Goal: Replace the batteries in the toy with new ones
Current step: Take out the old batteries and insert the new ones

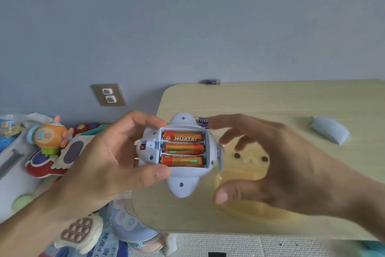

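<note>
Over the table (291, 98) edge, our left hand (108, 158) grips the toy (183, 186), three orange batteries (183, 149) in its open bay. Our right hand (281, 165) hovers beside it, fingers spread, blurred. A purple battery (203, 121) peeks out behind the toy, mostly hidden.

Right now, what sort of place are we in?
Probably a child's room at home: toys heaped on the left, a small table with a bear face printed on it, a wall socket.

An orange toy figure (50, 136) lies left of a wall socket (108, 94).
</note>
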